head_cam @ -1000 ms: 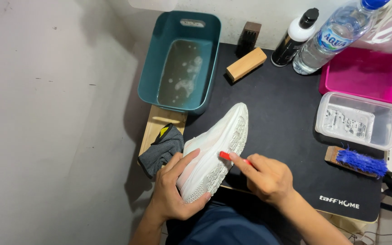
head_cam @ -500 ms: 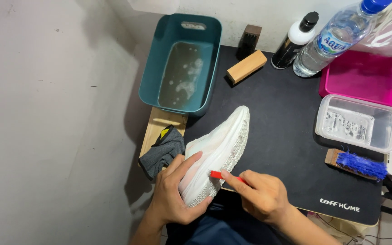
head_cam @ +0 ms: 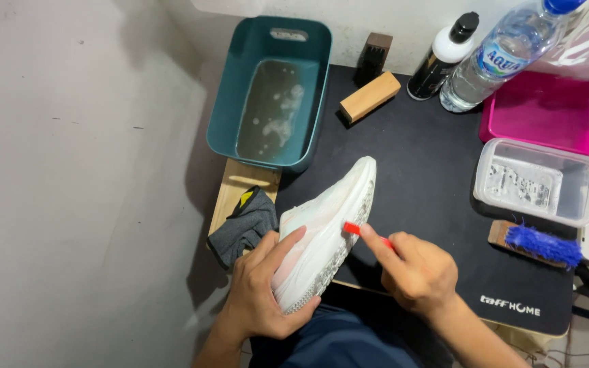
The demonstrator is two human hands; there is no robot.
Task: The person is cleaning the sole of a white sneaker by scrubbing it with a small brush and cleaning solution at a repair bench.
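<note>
Mat: a black rectangular work mat covers the small table; almost all the things lie on it.
Basin: a teal plastic basin with cloudy, soapy water stands at the back left, partly over the edge of the mat.
Trays: a flat magenta plastic tray is at the back right; just in front of it sits a clear plastic box with white residue inside.
Bottles: a clear plastic water bottle lies tilted at the back, beside a white bottle with a black cap.
Shoe: the white knit sneaker is near the front left of the mat, tilted on its side, the toe pointing away from the person.
Cloth: a grey folded cloth lies on a wooden board left of the shoe.
Brushes: a wooden brush with blue bristles lies at the right; a plain wooden block brush lies near the basin.
Left hand: the left hand is closed around the heel part of the sneaker and holds it up.
Right hand: the right hand grips narrowly a small red-handled brush, whose tip touches the edge of the sole.
</note>
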